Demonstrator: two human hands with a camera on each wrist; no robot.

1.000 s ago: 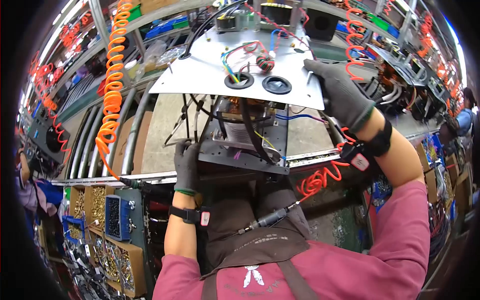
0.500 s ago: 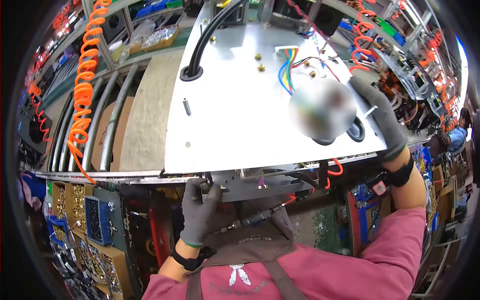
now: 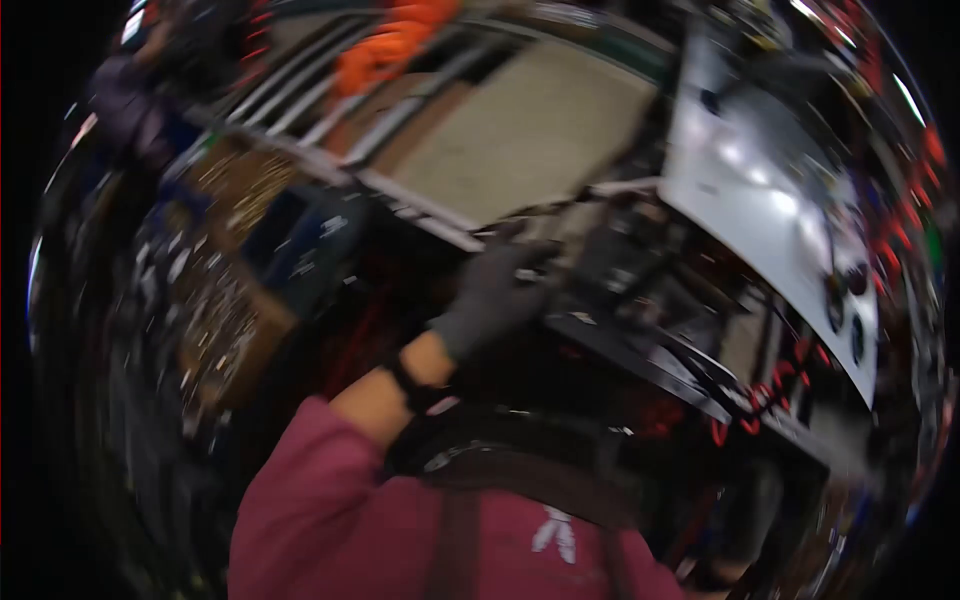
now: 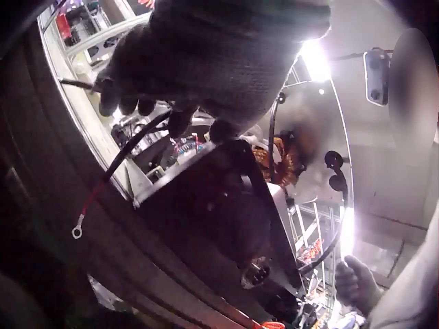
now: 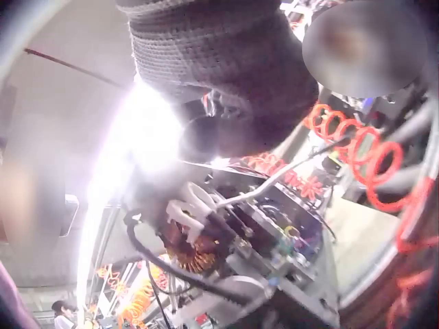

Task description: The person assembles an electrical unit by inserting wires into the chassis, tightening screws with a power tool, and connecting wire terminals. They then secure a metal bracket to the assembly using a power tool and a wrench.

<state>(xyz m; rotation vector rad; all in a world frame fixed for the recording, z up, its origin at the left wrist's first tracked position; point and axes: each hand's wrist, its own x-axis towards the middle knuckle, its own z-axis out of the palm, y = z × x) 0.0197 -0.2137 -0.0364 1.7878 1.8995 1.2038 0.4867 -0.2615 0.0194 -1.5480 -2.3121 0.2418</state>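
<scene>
A gloved left hand (image 3: 500, 295) is at the left end of a dark metal chassis (image 3: 640, 360). Its fingers curl round a black cable (image 4: 134, 144), which hangs down to a ring terminal (image 4: 77, 232). Above the chassis a white metal panel (image 3: 745, 200) stands tilted, with a copper coil (image 4: 278, 161) under it. The gloved right hand (image 5: 226, 96) has bent fingers and a small shiny spot near its thumb; I cannot tell what it holds. In the head view that hand (image 3: 750, 510) is a dark blur low on the right, away from the panel.
Left of the chassis lies a pale board (image 3: 520, 130) beside metal rollers (image 3: 410, 110). Boxes of small metal parts (image 3: 225, 330) stand at the left. A red coiled hose (image 5: 374, 161) loops beside the right hand, and an orange coiled hose (image 3: 395, 45) hangs over the rollers.
The head view has swung and blurred, putting the panel farther right. The right hand has come off the panel's edge and dropped low. The left hand stays by the chassis.
</scene>
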